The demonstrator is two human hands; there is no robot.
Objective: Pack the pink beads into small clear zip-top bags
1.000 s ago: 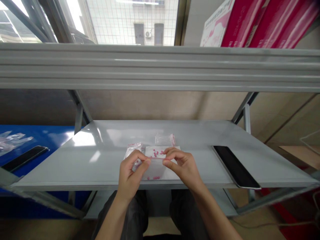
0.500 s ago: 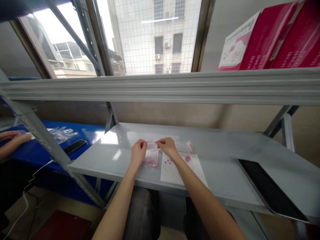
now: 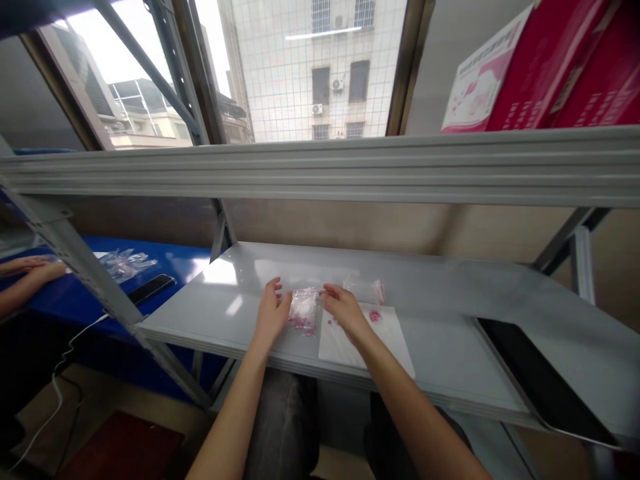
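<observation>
Between my two hands a stack of clear plastic zip bags (image 3: 304, 305) lies on the grey table, with small pink pieces showing near its lower edge. To its left, my left hand (image 3: 272, 313) is open, fingers apart, holding nothing. On the other side my right hand (image 3: 345, 310) hovers open above the left part of a white paper sheet (image 3: 370, 343), its fingertips close to the bags. A small cluster of pink pieces (image 3: 375, 316) rests on the sheet, and a few more lie partly hidden by my right hand. Behind the sheet lies another clear bag (image 3: 365, 291).
A black tablet (image 3: 543, 377) lies at the table's right edge. Overhead runs a grey shelf beam (image 3: 320, 172) carrying red boxes (image 3: 545, 73). At left, a co-worker's hands (image 3: 43, 272) rest on a blue table (image 3: 187, 257) with clear bags (image 3: 127, 264) and a phone (image 3: 150, 288).
Both hands have let go of the bag's top edge that they pinched. Their fingers have opened and spread apart, and the bag now lies flat on the table.
</observation>
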